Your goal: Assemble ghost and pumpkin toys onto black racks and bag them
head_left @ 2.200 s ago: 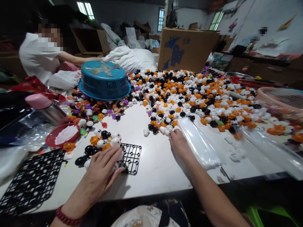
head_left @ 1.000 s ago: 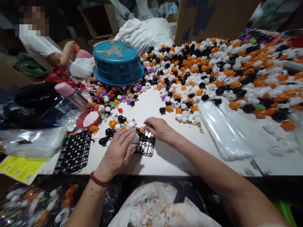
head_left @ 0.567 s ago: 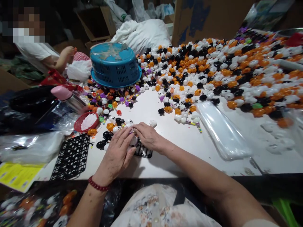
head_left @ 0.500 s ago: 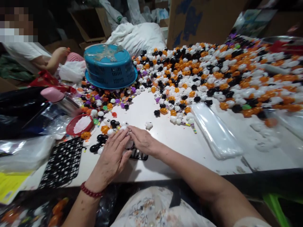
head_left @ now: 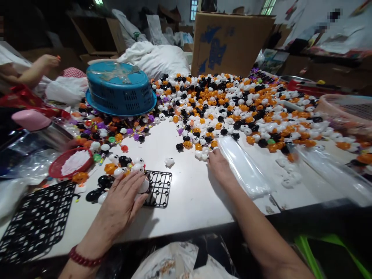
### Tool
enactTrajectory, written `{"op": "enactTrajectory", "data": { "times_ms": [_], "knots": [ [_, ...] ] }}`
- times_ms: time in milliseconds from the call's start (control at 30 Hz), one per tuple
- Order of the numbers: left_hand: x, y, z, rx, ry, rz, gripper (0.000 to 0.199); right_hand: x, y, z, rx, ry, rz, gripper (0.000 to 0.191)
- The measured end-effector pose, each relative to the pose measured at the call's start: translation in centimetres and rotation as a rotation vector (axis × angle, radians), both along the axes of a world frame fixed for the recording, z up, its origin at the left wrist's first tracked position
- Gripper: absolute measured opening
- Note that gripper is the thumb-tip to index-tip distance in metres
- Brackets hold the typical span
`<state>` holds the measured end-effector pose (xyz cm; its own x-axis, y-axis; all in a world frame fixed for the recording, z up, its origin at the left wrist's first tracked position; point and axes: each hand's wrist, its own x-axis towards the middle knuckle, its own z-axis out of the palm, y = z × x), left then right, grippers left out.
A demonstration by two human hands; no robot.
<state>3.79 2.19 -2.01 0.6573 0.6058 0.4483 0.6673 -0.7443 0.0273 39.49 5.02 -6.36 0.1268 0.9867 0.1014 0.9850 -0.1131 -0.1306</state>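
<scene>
My left hand (head_left: 123,195) lies palm down with its fingers stretched out, over small plastic toys on a black plastic grid (head_left: 159,190). A rounded white piece (head_left: 143,186) shows beside its thumb. Left of the fingers sits a cluster of black, white and orange toys, including a black one (head_left: 94,195). My right hand (head_left: 219,166) is at the near edge of the big toy pile (head_left: 215,97), fingertips drawn together at a small white toy (head_left: 215,149); the grip is partly hidden. Between the hands lies a single white ghost-shaped toy (head_left: 169,162).
A stack of black grids (head_left: 37,221) lies front left. Behind it are a red basket (head_left: 55,170) with white contents, a pink-lidded flask (head_left: 43,128) and an upturned blue basket (head_left: 120,93). Clear plastic bags (head_left: 244,166) lie right of my right hand. Another person's arm (head_left: 31,73) is far left.
My right hand has left the black grid beside my left hand and moved right to the edge of the toy pile. My left hand stays over the toys. The view has shifted to the right.
</scene>
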Motion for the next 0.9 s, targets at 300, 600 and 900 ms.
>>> {"op": "enactTrajectory", "data": {
  "times_ms": [300, 600, 900],
  "knots": [
    [-0.1, -0.3, -0.1, -0.012, 0.003, 0.013, 0.048, -2.0, -1.3, -1.5, 0.023, -0.016, 0.149, 0.023],
    [0.5, -1.1, 0.9, -0.080, 0.017, 0.064, 0.049, -9.2, -2.5, -0.6, 0.040, 0.163, 0.413, 0.022],
    [0.6, -1.3, 0.9, -0.093, 0.012, 0.060, 0.048, -15.5, 0.0, -1.4, -0.213, 1.103, 0.340, 0.004]
  ]
}}
